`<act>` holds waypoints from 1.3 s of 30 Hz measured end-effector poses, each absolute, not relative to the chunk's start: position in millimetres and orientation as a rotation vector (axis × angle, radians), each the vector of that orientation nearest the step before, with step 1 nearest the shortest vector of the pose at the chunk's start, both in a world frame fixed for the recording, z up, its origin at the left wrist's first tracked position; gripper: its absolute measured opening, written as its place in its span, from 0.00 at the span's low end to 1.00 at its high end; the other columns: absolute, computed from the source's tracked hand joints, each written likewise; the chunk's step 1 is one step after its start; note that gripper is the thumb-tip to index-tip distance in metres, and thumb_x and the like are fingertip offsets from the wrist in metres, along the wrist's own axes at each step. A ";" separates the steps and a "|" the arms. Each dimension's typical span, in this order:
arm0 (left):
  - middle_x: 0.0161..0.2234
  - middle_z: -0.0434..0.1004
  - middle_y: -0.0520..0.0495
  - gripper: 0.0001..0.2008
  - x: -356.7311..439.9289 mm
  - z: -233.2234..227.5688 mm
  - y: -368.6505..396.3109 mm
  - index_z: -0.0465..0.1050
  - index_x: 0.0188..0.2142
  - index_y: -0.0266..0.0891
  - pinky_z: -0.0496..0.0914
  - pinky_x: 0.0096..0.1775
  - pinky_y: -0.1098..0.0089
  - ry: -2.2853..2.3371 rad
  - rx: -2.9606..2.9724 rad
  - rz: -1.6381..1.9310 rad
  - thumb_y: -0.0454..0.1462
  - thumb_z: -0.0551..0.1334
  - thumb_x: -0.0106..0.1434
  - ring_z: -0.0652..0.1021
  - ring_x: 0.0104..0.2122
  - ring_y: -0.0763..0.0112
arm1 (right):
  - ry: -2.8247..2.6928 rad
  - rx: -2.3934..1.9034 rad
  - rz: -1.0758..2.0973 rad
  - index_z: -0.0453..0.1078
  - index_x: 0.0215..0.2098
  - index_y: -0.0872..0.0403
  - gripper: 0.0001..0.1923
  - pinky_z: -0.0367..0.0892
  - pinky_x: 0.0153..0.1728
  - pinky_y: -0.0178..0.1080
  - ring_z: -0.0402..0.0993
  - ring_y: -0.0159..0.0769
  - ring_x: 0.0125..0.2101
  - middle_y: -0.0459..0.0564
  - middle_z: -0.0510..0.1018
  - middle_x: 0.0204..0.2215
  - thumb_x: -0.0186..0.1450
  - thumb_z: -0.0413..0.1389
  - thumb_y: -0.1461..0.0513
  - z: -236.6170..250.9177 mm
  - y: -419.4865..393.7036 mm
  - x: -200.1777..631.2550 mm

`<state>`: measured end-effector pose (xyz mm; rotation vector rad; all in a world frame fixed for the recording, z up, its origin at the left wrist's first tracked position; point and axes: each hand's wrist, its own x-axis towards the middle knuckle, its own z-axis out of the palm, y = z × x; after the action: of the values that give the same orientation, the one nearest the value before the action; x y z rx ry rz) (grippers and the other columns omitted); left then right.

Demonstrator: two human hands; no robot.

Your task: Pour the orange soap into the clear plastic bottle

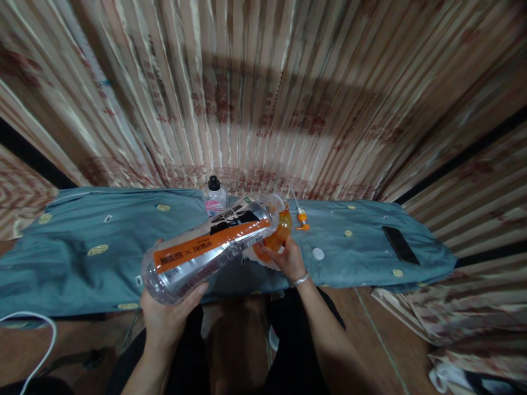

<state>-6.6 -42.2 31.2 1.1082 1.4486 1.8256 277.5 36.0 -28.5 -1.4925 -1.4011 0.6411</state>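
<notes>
My left hand is wrapped round the base of a large clear plastic bottle with an orange, black and silver label. The bottle is tilted, its neck lower on the right side of its body and its mouth over an orange translucent bottle. Around the lower part of that orange bottle, my right hand is closed. Whether liquid runs between the two cannot be made out. Behind them lies an orange and white pump head with a thin tube. A round white cap rests right of my right hand.
A small clear bottle with a black cap stands behind the large bottle. A black phone lies at the right on the teal cloth. A striped curtain hangs behind, and a white cable curves at lower left.
</notes>
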 end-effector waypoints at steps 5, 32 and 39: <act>0.62 0.86 0.38 0.46 -7.2 32.0 -42.1 0.81 0.63 0.44 0.74 0.74 0.39 1.467 1.103 1.809 0.52 0.89 0.47 0.84 0.65 0.36 | -1.401 -1.510 0.640 0.78 0.53 0.50 0.34 0.88 0.51 0.58 0.94 0.62 0.48 0.61 0.94 0.49 0.59 0.74 0.39 -24.2 34.9 276.9; 0.61 0.87 0.36 0.45 -34.4 4.4 -31.3 0.81 0.59 0.43 0.74 0.72 0.38 1.403 1.133 1.745 0.45 0.91 0.42 0.85 0.64 0.36 | -1.478 -1.599 0.598 0.77 0.57 0.49 0.31 0.87 0.50 0.54 0.93 0.60 0.49 0.57 0.93 0.49 0.62 0.74 0.45 -19.9 29.2 276.3; 0.64 0.84 0.36 0.54 -10.8 22.4 -37.5 0.78 0.67 0.44 0.64 0.78 0.36 1.401 1.036 1.807 0.56 0.90 0.45 0.82 0.68 0.36 | -1.481 -1.576 0.578 0.79 0.54 0.49 0.30 0.88 0.50 0.54 0.94 0.61 0.50 0.59 0.93 0.49 0.62 0.75 0.42 -16.8 27.8 276.4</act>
<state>-10.8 -37.5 22.4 1.0360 1.4007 1.8071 276.4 27.8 -16.8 -1.5761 -1.4815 0.5779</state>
